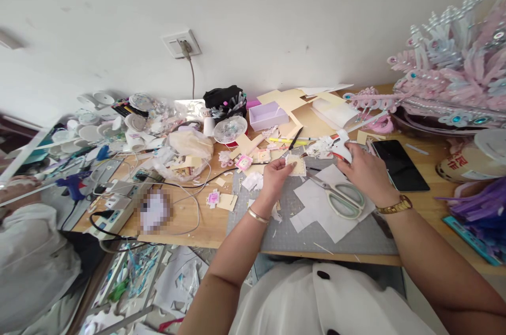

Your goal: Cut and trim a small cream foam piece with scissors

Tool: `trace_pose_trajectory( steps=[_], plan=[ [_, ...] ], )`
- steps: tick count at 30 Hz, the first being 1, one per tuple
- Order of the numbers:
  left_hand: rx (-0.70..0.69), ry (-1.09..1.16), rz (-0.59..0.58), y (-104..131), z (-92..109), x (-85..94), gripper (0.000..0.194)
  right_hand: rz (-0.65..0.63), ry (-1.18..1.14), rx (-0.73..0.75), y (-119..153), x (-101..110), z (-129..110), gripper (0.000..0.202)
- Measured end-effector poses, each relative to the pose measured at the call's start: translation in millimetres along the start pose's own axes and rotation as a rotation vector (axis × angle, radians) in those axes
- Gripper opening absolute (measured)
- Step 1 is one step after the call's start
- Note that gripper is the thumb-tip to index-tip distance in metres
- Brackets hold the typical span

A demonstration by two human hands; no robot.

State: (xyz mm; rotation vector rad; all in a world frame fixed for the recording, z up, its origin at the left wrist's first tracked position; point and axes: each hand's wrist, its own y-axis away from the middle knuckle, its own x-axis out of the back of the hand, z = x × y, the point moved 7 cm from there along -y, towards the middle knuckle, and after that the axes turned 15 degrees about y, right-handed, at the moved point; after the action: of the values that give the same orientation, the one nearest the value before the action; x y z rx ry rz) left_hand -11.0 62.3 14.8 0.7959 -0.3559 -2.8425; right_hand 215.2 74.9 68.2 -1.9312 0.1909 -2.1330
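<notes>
Between the fingertips of my left hand [276, 175] is a small cream card piece [297, 165] with a bumpy edge. My right hand [366, 174] grips a white and red hot glue gun [340, 146]. Its tip points left, close to the card piece; whether they touch I cannot tell. Below my hands, a pair of scissors [343, 199] with pale green handles lies on white paper [316, 213] over a grey cutting mat [272, 237]. Small pink-decorated card pieces [244, 162] lie left of my left hand.
Cream card sheets [282, 98] and a lilac box [269, 116] are at the back. On the right are a black tablet [401, 165] and pink pipe-cleaner crafts [454, 82]. A power strip [113, 219] with cables lies left, near another person's sleeve [31, 240] and a blue glue gun [73, 184].
</notes>
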Motion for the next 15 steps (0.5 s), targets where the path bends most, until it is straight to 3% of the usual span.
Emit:
trace_pose_trajectory(
  steps=[15],
  plan=[
    [-0.016, -0.004, 0.011, -0.3, 2.5, 1.6, 0.032, -0.011, -0.006, -0.015, -0.4, -0.2, 2.7, 0.037]
  ],
)
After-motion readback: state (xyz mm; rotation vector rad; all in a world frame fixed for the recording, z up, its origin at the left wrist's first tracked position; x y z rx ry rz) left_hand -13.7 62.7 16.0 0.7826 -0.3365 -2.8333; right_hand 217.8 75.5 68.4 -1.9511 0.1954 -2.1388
